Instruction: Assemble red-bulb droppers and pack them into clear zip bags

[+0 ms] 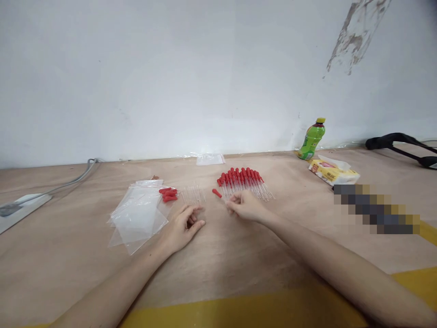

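- The left hand (186, 225) and right hand (246, 206) are side by side at the table (211, 269), with a gap between them.
- One dropper (217, 193) is in the right hand.
- A bunch of droppers (243, 179) lies just past the right hand.
- Loose tubes (193, 194) lie just past the left hand.
- Loose tops (168, 194) lie left of the tubes.
- Bags (138, 214) lie left of the left hand.
- A tissue pack (332, 172) is well right of the right hand, with a bottle (312, 141) behind it.
- A cord (75, 180) is far left of both hands.
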{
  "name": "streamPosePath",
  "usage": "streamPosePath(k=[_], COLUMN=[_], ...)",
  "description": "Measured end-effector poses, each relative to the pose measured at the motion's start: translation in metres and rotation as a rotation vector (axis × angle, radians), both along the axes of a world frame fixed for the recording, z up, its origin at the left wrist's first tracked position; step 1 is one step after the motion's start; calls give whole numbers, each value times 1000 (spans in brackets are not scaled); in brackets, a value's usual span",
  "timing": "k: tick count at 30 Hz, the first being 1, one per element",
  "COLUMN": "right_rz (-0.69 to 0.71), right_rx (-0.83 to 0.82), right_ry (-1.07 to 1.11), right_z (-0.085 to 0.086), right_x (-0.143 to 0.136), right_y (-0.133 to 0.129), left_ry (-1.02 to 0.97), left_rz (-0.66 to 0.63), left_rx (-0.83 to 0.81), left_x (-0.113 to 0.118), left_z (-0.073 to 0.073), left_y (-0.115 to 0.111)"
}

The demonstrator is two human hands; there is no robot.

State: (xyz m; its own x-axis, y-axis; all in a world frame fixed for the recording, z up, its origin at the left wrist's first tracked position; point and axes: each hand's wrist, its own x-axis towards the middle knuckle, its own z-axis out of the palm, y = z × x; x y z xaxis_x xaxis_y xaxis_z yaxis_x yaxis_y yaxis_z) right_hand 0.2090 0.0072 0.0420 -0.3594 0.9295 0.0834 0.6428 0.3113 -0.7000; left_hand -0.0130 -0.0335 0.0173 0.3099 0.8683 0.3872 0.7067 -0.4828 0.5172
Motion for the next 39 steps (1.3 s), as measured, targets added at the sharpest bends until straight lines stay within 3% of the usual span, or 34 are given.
streamPosePath(k=[3, 7, 16, 24, 27, 31, 35, 39], right_rz=[-258, -375, -414, -389, -308, -278, -294, -290], right_rx=[165, 236, 231, 278, 338, 266, 177, 108], right_ry=[-124, -368, -508, -509, -473, -455, -453, -454], right_z=[4, 2, -13, -11, -7, -4, -3, -1], right_x=[-18, -47, -67, -67, -73, -90, -103, -109], right_y=[24, 44, 59, 55, 51, 48, 52, 55], left_ry=[57, 41, 58, 98, 179, 285, 381, 469], left_rz=[-40, -90, -110, -113, -3, 299, 378, 375], left_rx=[-55, -90, -100, -72, 102, 353, 309, 283], left_x=[0, 2, 1, 1, -12, -42, -65, -71], left_z=[2, 5, 7, 6, 7, 15, 15, 7], left_y=[1, -1, -1, -1, 8, 28, 43, 51])
